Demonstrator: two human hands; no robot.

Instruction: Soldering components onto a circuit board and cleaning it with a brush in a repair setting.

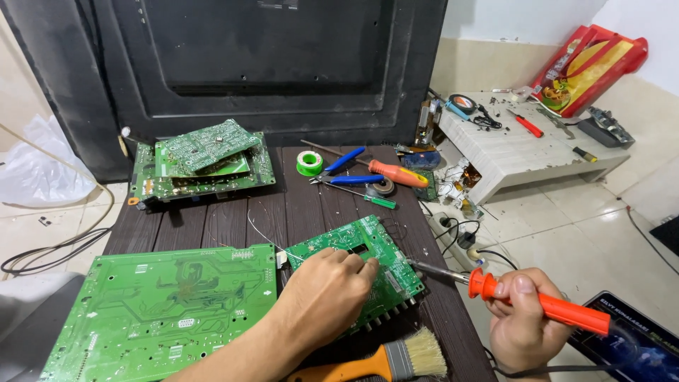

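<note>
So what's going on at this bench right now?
A person is working on a small green circuit board on a dark slatted table. The left hand rests on the board, holding a thin wire. The right hand grips an orange-handled soldering iron, its tip at the board's right edge. A larger green board lies to the left, a paintbrush in front, and stacked boards behind.

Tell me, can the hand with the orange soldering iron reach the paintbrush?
Probably yes: the right hand sits just beside the paintbrush, nothing lies between them, though it is gripping the soldering iron.
</note>
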